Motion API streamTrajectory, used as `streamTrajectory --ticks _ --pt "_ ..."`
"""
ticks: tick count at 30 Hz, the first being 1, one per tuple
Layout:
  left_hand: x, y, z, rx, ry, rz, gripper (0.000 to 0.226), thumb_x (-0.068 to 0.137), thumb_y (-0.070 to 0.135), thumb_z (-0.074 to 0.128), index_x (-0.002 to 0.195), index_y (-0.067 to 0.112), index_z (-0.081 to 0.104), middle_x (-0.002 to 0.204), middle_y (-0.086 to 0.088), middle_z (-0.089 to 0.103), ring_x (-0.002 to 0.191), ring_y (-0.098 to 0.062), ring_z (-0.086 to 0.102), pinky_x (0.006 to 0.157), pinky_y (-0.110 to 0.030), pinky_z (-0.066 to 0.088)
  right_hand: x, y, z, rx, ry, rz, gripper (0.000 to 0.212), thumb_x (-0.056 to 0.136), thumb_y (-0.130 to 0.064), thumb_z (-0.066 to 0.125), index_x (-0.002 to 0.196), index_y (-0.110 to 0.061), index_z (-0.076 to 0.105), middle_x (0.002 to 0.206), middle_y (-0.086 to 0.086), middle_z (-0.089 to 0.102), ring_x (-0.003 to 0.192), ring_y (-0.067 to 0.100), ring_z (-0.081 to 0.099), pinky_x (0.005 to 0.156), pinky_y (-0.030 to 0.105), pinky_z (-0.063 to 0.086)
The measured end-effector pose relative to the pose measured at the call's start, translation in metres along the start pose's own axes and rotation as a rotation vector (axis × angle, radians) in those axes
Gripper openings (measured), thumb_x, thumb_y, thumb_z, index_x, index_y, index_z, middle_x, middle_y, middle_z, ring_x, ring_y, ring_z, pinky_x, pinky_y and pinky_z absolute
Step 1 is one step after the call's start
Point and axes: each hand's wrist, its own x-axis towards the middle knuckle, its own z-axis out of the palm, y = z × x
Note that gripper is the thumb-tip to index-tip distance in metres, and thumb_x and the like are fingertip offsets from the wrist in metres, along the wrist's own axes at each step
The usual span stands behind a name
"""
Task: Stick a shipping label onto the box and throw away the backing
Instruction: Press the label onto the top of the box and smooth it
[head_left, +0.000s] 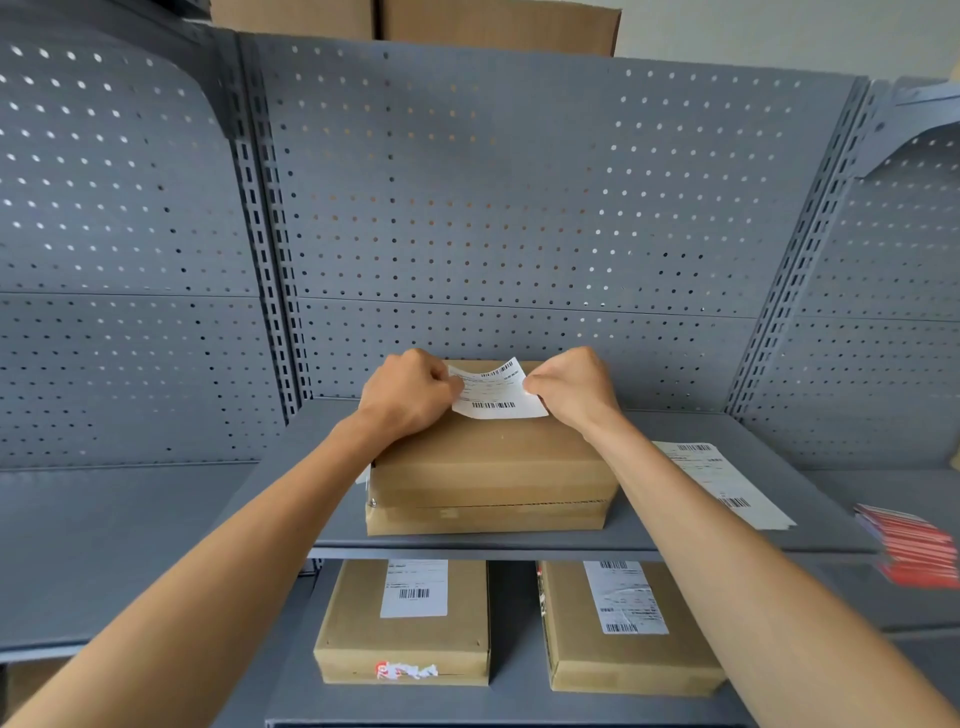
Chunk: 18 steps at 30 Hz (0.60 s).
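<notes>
A brown cardboard box (493, 457) sits on the grey shelf (675, 535) in front of me. Over its far top edge I hold a white shipping label (493, 391) with barcodes, slightly curled and lifted off the cardboard. My left hand (410, 395) pinches the label's left edge. My right hand (571, 387) pinches its right edge. I cannot tell whether the backing is still on the label.
A stack of white label sheets (722, 480) lies on the shelf to the right of the box. Red-and-white cards (914, 545) lie further right. Two labelled boxes (410, 618) (628, 623) stand on the lower shelf. Grey pegboard (519, 208) backs the shelving.
</notes>
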Motion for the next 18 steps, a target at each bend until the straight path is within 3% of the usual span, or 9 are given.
streamTrajectory --ticks 5,8,13,18 --pt "-0.002 -0.002 0.001 0.058 -0.014 0.002 0.038 0.087 0.026 0.061 0.051 0.018 0.05 0.067 -0.003 0.062 0.062 -0.024 0.047 0.055 -0.03 0.035 -0.001 -0.004 0.002 -0.049 0.0 -0.002 0.039 0.063 0.007 0.053 0.048 -0.015 0.024 0.048 0.0 0.016 0.051 0.015 0.011 0.04 0.023 0.009" --pt "-0.001 -0.003 0.002 0.072 -0.022 0.005 0.038 0.085 0.025 0.061 0.051 0.017 0.047 0.067 -0.005 0.061 0.064 -0.026 0.046 0.055 -0.03 0.036 -0.002 -0.007 0.004 -0.109 0.004 -0.001 0.042 0.063 0.008 0.052 0.046 -0.017 0.022 0.046 -0.001 0.016 0.052 0.016 0.013 0.045 0.023 0.01" --pt "-0.002 -0.001 0.0 0.135 -0.06 0.016 0.042 0.087 0.024 0.06 0.05 0.016 0.042 0.058 0.0 0.049 0.06 -0.024 0.041 0.05 -0.028 0.031 -0.003 -0.011 0.005 -0.232 -0.011 -0.018 0.041 0.065 0.008 0.052 0.046 -0.016 0.025 0.043 -0.001 0.019 0.046 0.016 0.016 0.039 0.023 0.011" --pt "-0.002 -0.002 0.0 0.167 -0.066 0.03 0.042 0.089 0.026 0.059 0.051 0.016 0.044 0.06 0.0 0.051 0.059 -0.023 0.042 0.052 -0.028 0.032 -0.005 -0.012 0.005 -0.291 -0.018 -0.023 0.041 0.069 0.009 0.051 0.046 -0.015 0.026 0.041 -0.001 0.022 0.043 0.017 0.019 0.035 0.022 0.012"
